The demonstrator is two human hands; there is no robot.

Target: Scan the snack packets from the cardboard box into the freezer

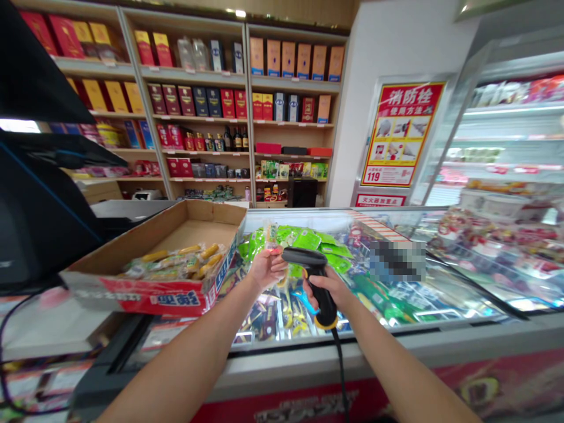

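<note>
My right hand (329, 289) is closed round the grip of a black barcode scanner (314, 276) with a yellow base ring; its cable hangs down over the freezer's front edge. The scanner's head points left at a small clear-wrapped snack packet (272, 235). My left hand (268, 267) pinches that packet and holds it upright just in front of the scanner, above the glass lid of a chest freezer (396, 335).
An open cardboard box (154, 276) with wrapped yellow snacks rests on the freezer's left end. A black monitor (39, 223) stands at far left. Shelves of boxed goods (220, 100) line the back wall. A refrigerated display case (506, 147) is at right.
</note>
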